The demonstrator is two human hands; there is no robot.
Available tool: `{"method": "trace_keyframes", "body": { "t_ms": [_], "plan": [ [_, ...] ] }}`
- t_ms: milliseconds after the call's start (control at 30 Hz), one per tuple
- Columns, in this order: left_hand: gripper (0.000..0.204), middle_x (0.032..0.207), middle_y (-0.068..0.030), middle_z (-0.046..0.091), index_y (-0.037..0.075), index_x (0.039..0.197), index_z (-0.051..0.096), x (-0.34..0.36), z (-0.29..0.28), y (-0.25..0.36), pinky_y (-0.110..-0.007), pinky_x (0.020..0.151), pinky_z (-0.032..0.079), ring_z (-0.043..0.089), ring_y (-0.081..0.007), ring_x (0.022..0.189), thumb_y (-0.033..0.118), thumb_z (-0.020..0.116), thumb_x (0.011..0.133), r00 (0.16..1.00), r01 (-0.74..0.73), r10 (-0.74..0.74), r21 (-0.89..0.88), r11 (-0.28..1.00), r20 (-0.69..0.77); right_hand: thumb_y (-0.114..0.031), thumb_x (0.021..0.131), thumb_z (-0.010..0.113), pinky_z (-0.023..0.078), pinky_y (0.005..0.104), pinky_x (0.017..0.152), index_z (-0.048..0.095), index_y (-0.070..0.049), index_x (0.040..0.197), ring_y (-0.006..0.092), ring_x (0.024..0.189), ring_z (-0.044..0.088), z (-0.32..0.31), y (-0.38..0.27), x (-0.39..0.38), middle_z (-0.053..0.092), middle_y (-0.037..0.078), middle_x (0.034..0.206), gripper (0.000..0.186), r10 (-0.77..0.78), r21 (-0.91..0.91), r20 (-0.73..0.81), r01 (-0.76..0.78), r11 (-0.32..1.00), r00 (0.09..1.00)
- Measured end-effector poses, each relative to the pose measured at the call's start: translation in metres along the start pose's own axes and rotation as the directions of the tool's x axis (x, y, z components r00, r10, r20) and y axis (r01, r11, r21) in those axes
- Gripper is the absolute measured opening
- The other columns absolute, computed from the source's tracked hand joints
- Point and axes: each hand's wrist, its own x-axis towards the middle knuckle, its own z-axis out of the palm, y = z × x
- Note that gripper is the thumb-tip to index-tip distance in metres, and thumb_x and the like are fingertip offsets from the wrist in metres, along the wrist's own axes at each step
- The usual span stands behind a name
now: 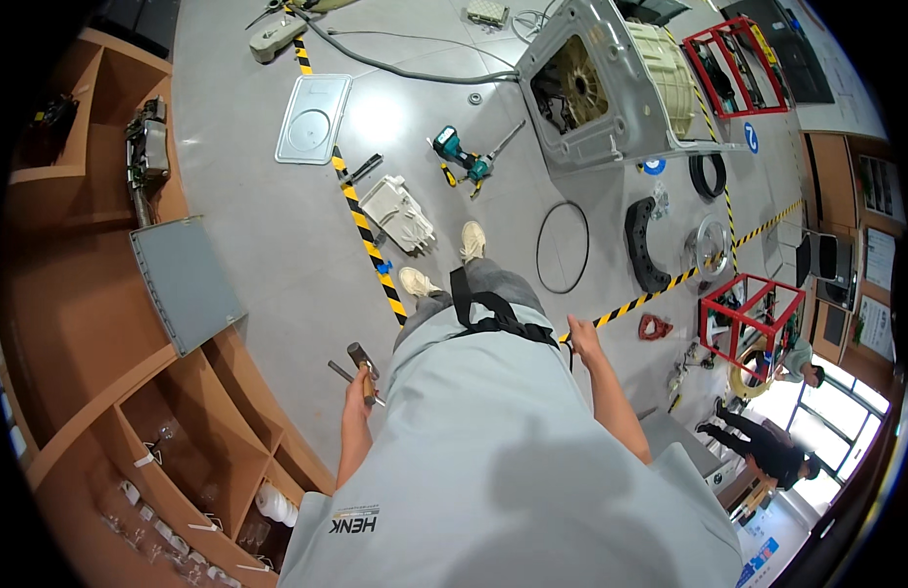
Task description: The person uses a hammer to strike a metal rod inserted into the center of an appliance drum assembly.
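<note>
The left hand (358, 392) is closed around the wooden handle of a metal-headed hammer (362, 365), held beside the left hip with a thin metal rod. The right hand (582, 336) hangs loosely curled, empty. Farther ahead on the grey floor (268, 225) lie a teal cordless drill (458, 153) and 1 black rubber belt ring (562, 247).

Teal drill (460, 154), red frame (748, 314), yellow-black striped floor tape (368, 240).

Grey floor (268, 245), yellow/black tape line (366, 230) across it. On floor: grey panel (314, 119), white plastic part (398, 213) by the tape, teal cordless drill (460, 152), black belt ring (563, 247), opened washer cabinet (611, 83) at far edge. Grey lid (186, 282) at left edge against wooden shelving (101, 323).
</note>
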Motion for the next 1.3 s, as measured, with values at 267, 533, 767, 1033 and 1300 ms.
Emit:
{"method": "trace_keyframes", "body": {
  "t_ms": [267,533,767,1033,1300],
  "plan": [
    [0.032,0.068,-0.0027,0.055,0.008,0.088,0.059,-0.002,-0.008,0.000,-0.030,0.049,0.044,0.051,-0.0153,0.056,0.038,0.065,0.080,1.000,-0.005,0.005,0.018,1.000,-0.003,-0.038,0.090,0.048,0.041,0.0276,0.046,0.061,-0.001,0.098,0.0130,0.060,0.049,-0.002,-0.013,-0.020,0.051,0.005,0.070,0.040,-0.022,0.086,-0.017,0.023,0.996,1.000],
    [0.032,0.074,-0.0047,0.056,0.007,0.090,0.059,-0.008,-0.005,0.004,-0.031,0.048,0.045,0.051,-0.0155,0.057,0.037,0.066,0.079,0.996,-0.017,0.024,0.072,0.997,-0.090,-0.036,0.089,0.050,0.044,0.0305,0.048,0.061,0.002,0.096,0.0175,0.057,0.055,-0.017,0.008,-0.025,0.057,0.010,0.072,0.040,-0.006,0.090,0.006,0.005,0.996,1.000],
    [0.033,0.073,-0.0043,0.055,0.006,0.091,0.059,-0.017,0.032,0.012,-0.030,0.048,0.045,0.051,-0.0154,0.056,0.036,0.065,0.080,0.994,-0.011,0.022,0.099,0.995,-0.111,-0.034,0.088,0.052,0.040,0.0278,0.043,0.063,0.000,0.095,0.0136,0.050,0.050,-0.049,0.017,-0.004,0.052,0.005,0.062,0.036,0.089,0.170,0.082,-0.102,0.980,0.993],
    [0.034,0.074,-0.0046,0.055,0.006,0.090,0.060,-0.039,0.142,0.037,-0.029,0.048,0.045,0.052,-0.0155,0.057,0.037,0.066,0.079,0.988,0.004,0.020,0.152,0.988,-0.156,-0.033,0.088,0.052,0.041,0.0271,0.042,0.063,0.000,0.093,0.0127,0.052,0.049,-0.138,0.001,0.081,0.051,0.005,0.066,0.035,0.088,0.229,0.084,-0.105,0.968,0.993],
    [0.034,0.076,-0.0043,0.055,0.005,0.091,0.061,-0.043,0.286,0.095,-0.027,0.055,0.045,0.052,-0.0141,0.061,0.037,0.065,0.080,0.987,-0.088,0.121,0.272,0.958,-0.106,-0.031,0.090,0.051,0.041,0.0249,0.042,0.062,0.000,0.096,0.0107,0.056,0.048,-0.214,-0.013,0.126,0.050,0.003,0.070,0.034,0.103,0.272,0.056,-0.114,0.956,0.993]
  ]
}}
